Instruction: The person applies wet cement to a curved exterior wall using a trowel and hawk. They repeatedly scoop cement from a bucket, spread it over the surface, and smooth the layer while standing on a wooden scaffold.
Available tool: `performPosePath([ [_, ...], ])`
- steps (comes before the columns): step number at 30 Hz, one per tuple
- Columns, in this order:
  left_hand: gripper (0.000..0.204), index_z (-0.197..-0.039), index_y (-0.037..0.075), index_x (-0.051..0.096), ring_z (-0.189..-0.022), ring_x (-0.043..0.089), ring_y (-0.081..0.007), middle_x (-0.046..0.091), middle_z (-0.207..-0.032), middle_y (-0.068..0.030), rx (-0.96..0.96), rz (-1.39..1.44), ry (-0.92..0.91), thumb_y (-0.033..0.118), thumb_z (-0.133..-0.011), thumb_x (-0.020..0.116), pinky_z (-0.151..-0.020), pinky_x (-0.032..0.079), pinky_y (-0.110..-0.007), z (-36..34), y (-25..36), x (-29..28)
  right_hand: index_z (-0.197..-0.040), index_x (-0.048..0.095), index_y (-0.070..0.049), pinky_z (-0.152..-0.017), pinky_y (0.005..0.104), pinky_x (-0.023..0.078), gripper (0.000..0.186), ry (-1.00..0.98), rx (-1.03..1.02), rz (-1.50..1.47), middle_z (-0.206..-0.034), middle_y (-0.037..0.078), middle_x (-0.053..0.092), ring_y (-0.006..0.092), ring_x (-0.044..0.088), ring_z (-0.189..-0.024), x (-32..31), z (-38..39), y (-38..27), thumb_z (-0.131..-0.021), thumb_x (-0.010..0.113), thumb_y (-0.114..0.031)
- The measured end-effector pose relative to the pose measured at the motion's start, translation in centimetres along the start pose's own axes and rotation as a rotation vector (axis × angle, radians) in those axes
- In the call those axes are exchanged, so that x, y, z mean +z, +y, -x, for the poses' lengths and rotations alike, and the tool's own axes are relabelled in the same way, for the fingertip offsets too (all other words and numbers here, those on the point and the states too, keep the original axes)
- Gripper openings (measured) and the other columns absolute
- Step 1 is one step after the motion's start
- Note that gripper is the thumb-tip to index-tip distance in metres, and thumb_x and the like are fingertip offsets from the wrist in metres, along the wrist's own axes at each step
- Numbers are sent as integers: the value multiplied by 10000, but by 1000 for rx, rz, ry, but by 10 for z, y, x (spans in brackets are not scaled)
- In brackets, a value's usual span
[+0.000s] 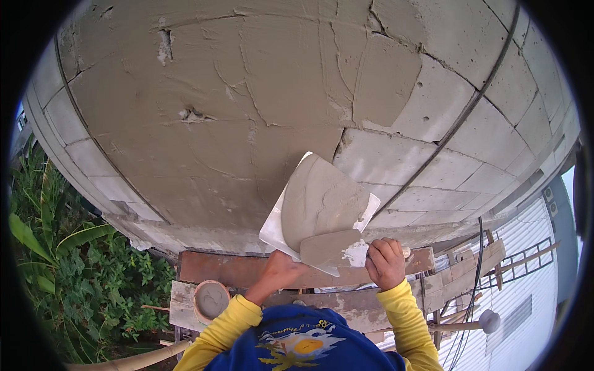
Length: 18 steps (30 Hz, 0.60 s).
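My left hand holds a white plastering hawk from below; its fingers are mostly hidden under the board. A thick, smooth layer of grey mortar covers most of the hawk. My right hand is closed round the handle of a trowel, whose mortar-smeared blade lies over the hawk's near edge. Just beyond the hawk rises a block wall. Grey-brown plaster coats its left and middle part, with ridges and a few small gouges. Pale blocks show uncoated to the right.
Planks of a scaffold run along the wall's foot. A bucket of mortar stands left of my left forearm. Dark vertical strips cross the wall. Green plants grow at left; cables and a ladder are at right.
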<state>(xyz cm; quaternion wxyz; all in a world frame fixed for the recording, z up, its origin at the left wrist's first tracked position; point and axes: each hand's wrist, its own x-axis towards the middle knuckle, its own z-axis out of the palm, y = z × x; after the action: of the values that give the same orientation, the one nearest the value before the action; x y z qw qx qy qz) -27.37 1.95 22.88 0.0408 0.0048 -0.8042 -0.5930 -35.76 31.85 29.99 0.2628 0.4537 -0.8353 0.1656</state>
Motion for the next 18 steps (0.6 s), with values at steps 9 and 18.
performPosePath([
  [9, 522, -1302, 9, 678, -1218, 675, -362, 722, -1288, -202, 105, -167, -91, 237, -854, 818, -1044, 520, -412, -8, 40, 25, -1089, 699, 25, -892, 481, 518, 358, 394, 193, 165, -1107, 148, 653, 382, 614, -1033, -8, -48, 35, -742, 780, -9],
  [18, 503, -1292, -37, 667, -1150, 688, -282, 742, -1229, -164, 3, 139, -56, 216, -879, 802, -1001, 536, -399, -8, 9, 38, -1053, 706, -9, -733, 432, 526, 228, 596, 110, 292, -962, 124, 658, 341, 636, -862, -126, -170, 132, -917, 803, -164],
])
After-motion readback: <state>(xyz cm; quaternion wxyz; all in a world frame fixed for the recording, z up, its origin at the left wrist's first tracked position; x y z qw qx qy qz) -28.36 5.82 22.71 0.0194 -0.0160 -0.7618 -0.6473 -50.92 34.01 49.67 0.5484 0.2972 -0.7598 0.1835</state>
